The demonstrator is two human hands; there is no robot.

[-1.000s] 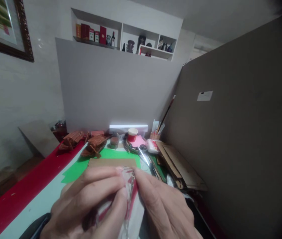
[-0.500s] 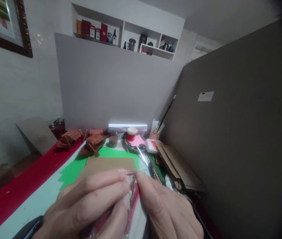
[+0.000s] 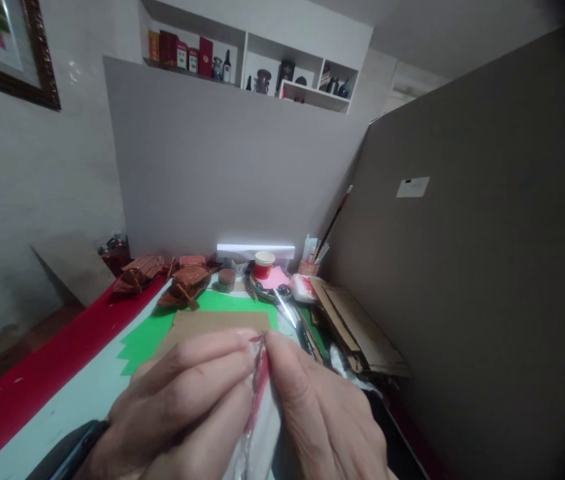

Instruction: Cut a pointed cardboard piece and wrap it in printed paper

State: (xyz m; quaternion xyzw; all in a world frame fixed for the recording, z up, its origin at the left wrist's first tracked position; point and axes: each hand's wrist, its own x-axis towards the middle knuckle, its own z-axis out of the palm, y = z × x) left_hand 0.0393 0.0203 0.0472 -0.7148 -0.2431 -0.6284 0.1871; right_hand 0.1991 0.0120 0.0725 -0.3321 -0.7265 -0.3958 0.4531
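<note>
Between my two hands is a white and dark pink piece (image 3: 261, 427) with a glossy seam along it, close to the camera. My left hand (image 3: 187, 400), with a dark band at its wrist, has its fingers closed on the piece's left side. From the right, my right hand (image 3: 320, 407) pinches the same piece near its top end, the fingertips of both hands nearly touching there. Much of the piece is hidden by the fingers. Behind them, a brown board (image 3: 222, 321) lies on green paper (image 3: 145, 337).
Two brown model boats (image 3: 185, 287) stand at the back left. Further back are a red and white paper cup (image 3: 264, 265), pink paper (image 3: 276, 277) and a holder of brushes (image 3: 309, 267). Flat cardboard (image 3: 357, 327) lies at the right by a grey partition (image 3: 462, 233).
Both hands have risen slightly and shifted a little left with the piece. More of its white part now shows below the fingertips, while the dark pink part at lower left is hidden.
</note>
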